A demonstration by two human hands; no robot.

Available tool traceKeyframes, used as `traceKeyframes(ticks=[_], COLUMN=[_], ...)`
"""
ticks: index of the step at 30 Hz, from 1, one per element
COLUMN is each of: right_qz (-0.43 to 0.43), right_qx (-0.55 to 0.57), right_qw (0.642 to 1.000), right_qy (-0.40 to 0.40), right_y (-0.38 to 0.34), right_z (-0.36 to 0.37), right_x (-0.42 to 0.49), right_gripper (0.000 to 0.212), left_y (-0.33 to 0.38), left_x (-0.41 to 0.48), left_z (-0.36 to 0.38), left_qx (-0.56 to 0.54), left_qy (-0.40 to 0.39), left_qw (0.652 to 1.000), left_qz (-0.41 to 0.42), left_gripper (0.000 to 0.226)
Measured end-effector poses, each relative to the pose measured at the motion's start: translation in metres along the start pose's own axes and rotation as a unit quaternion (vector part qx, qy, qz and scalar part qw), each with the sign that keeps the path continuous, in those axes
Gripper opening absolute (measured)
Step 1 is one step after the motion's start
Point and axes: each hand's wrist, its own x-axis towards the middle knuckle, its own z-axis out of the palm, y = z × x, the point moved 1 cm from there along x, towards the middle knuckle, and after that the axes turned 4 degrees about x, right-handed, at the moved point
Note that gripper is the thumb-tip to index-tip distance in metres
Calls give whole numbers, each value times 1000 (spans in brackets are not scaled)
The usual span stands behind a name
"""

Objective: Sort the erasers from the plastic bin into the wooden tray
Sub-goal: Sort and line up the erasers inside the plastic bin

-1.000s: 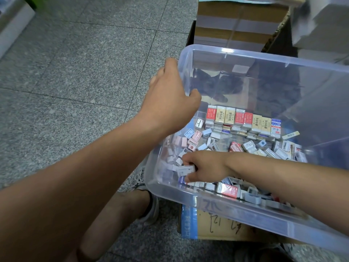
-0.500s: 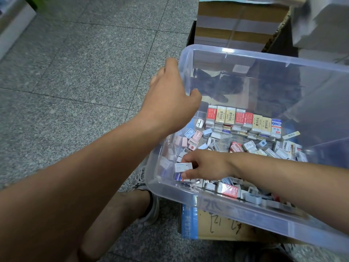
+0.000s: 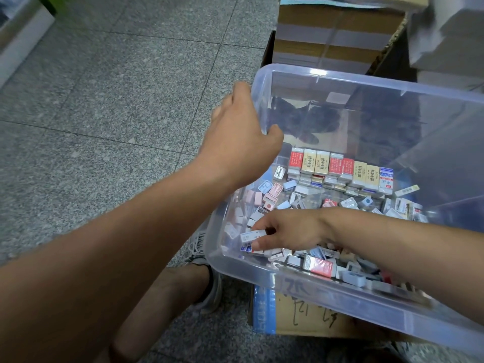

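Left hand (image 3: 241,148) grips clear plastic bin (image 3: 366,83); right hand (image 3: 290,229) pinches small white eraser (image 3: 252,235); many erasers (image 3: 340,169) unsorted, wooden tray unseen.

The left hand (image 3: 235,150) grips the left rim of the plastic bin (image 3: 366,82), thumb inside the wall. The right hand (image 3: 290,229) lies inside at the near-left corner, its fingers (image 3: 269,222) pinching one eraser (image 3: 251,236) over the loose erasers (image 3: 267,195). A row of erasers (image 3: 340,169) stands on edge beyond those fingers, a shoe (image 3: 199,247) lies left of them outside the wall, a cardboard box (image 3: 301,318) sits under the bin, and stacked cartons (image 3: 327,35) stand behind it.
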Motion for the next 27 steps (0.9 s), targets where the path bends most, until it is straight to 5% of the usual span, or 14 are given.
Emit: traceKeyframes(ticks=[15, 27], right_qz=[-51, -13], right_qx=[-9, -2], right_qw=[994, 960], right_qy=[94, 280], right_y=[-1, -19], right_z=[-5, -37], right_x=[-9, -77], right_gripper=[9, 29], left_y=[-1, 0], left_x=[1, 0], left_z=[2, -2], left_qx=[5, 55], left_qy=[4, -32], left_qw=[1000, 998], left_qz=[0, 3], left_gripper=[44, 53])
